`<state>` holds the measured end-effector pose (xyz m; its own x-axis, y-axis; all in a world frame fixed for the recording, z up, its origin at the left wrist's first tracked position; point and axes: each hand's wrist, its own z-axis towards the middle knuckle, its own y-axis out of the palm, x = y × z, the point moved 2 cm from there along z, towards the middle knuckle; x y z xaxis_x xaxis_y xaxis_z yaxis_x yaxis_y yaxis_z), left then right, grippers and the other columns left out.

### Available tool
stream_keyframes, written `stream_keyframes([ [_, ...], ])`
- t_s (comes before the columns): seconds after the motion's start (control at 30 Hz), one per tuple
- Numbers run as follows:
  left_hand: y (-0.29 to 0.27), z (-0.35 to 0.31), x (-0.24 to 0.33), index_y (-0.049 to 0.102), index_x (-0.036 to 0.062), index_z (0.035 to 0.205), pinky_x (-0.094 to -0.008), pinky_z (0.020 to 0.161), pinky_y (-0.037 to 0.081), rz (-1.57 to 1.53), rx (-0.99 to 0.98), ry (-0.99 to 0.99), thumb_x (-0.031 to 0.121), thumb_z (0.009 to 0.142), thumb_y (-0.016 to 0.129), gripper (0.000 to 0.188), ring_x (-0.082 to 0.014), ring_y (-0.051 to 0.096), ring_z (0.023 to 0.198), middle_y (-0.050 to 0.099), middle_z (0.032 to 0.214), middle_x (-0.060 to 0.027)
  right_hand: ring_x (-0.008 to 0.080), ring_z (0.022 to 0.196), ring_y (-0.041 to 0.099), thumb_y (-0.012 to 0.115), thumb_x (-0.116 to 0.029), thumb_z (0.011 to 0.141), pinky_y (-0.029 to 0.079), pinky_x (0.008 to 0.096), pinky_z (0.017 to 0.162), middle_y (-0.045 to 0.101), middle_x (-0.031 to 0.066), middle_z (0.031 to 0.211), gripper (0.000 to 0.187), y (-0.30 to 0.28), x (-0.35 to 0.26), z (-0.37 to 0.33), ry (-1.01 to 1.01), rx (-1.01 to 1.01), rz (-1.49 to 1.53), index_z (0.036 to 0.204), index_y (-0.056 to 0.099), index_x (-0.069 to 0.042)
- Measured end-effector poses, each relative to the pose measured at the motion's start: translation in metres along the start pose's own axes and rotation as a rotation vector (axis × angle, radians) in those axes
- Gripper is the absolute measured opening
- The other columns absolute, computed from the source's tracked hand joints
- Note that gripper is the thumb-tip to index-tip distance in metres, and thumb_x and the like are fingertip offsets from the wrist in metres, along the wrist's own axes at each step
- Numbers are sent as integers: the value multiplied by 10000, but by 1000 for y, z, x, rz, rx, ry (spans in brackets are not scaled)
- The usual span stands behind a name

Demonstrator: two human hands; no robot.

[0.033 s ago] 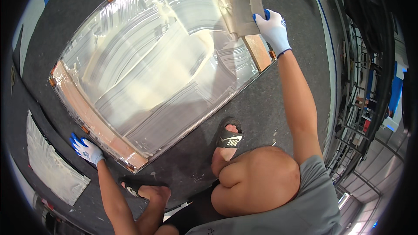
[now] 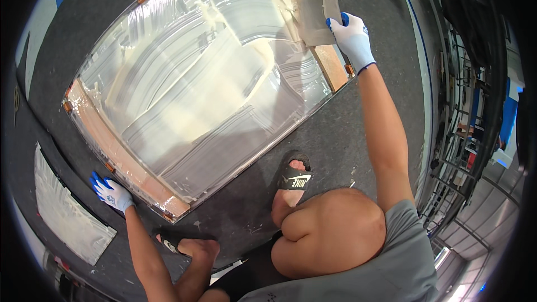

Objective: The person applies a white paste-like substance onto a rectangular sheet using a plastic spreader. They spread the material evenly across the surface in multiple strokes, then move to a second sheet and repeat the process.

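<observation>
In a white glove with blue fingertips, my right hand (image 2: 353, 39) grips the near edge of a flat grey rectangular spreader (image 2: 320, 8). The spreader lies over the right-hand tan strip (image 2: 334, 72) of a large framed panel (image 2: 235, 134). Cream-coloured paste (image 2: 196, 120) covers the panel's surface in curved streaks and ridges, and some clings along the spreader's left edge. My left hand (image 2: 113, 194), gloved alike, rests with fingers spread on the dark floor, beside the panel's near-left edge. Nothing is in it.
Small orange-brown clips (image 2: 348, 70) sit around the panel's frame. A smaller whitish smeared panel (image 2: 64, 207) lies at the left. My sandalled feet (image 2: 295, 176) are close to the panel's near edge. Metal racks (image 2: 458, 112) stand at the right.
My right hand and the spreader have shifted very slightly toward me. My left hand has stayed in place.
</observation>
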<state>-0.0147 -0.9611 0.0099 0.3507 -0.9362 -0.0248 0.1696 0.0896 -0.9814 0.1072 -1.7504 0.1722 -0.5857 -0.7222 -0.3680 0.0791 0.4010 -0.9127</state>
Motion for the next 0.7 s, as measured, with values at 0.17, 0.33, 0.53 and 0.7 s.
stream_keyframes([
  [0.17, 6, 2, 4, 460, 210, 1611, -543, 1214, 318, 5, 7, -16, 356, 1104, 417, 530, -361, 424, 1494, 441, 1660, -107, 213, 811, 724, 751, -294, 933, 558, 374, 782, 783, 121, 914, 344, 10, 30, 28, 88, -83, 190, 1086, 777, 12],
  [0.33, 5, 2, 5, 460, 202, 1611, -544, 1216, 317, 4, 15, 5, 361, 1106, 412, 532, -364, 428, 1491, 438, 1663, -112, 135, 811, 697, 789, -223, 939, 552, 310, 740, 778, 79, 961, 333, 25, 79, 2, 205, -82, 482, 1111, 757, 60],
  [0.53, 5, 0, 4, 463, 191, 1612, -547, 1209, 321, -9, 6, -18, 357, 1096, 424, 543, -368, 428, 1490, 445, 1658, -119, 118, 805, 703, 740, -195, 977, 549, 308, 701, 781, 65, 959, 295, -20, 98, -52, 304, -6, 304, 1143, 755, 48],
  [0.7, 2, -1, 7, 458, 192, 1616, -547, 1212, 315, -26, 14, -5, 361, 1095, 426, 549, -369, 423, 1495, 442, 1662, -118, 270, 904, 771, 648, -223, 996, 580, 372, 822, 772, 196, 1028, 312, -10, 26, -70, -95, 14, 18, 1222, 741, -30],
])
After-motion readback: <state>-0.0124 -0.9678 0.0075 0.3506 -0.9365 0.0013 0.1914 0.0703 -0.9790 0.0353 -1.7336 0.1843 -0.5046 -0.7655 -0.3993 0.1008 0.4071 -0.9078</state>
